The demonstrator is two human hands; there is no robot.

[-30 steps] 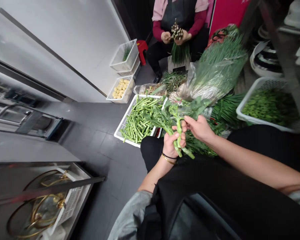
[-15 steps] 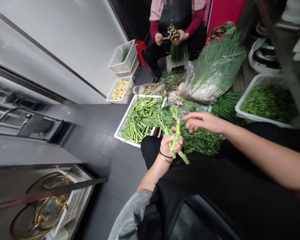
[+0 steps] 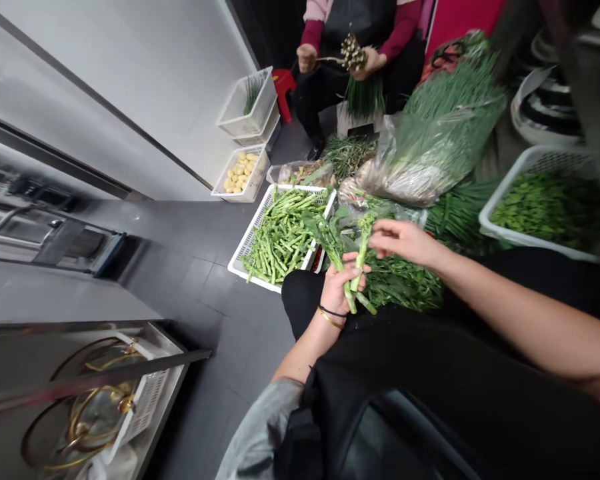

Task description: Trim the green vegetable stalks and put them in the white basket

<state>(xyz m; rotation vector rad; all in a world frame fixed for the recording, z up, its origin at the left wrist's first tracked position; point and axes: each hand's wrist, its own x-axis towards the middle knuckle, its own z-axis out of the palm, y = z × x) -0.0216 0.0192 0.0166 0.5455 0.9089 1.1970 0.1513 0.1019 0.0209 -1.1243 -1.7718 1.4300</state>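
Note:
My left hand (image 3: 341,284) is closed around a small bunch of green vegetable stalks (image 3: 356,267), cut ends pointing down toward my lap. My right hand (image 3: 403,241) hovers just above and to the right, its fingertips pinched on the leafy top of one stalk. Below both hands lies a heap of loose green leaves (image 3: 405,283) on my lap side. A white slotted basket (image 3: 247,233) full of trimmed green stems (image 3: 280,233) sits on the floor just left of my hands.
Across from me a seated person (image 3: 360,40) handles a bunch of green onions. A plastic bag of chives (image 3: 430,147), a basket of greens (image 3: 545,207), a tub of potatoes (image 3: 240,175) and stacked white tubs (image 3: 247,110) surround us. A steel cabinet (image 3: 80,393) stands at the left.
My right hand let go of the stalks, swung out to the right with fingers spread, then came back and pinched the top of one stalk. My left hand kept holding the bunch.

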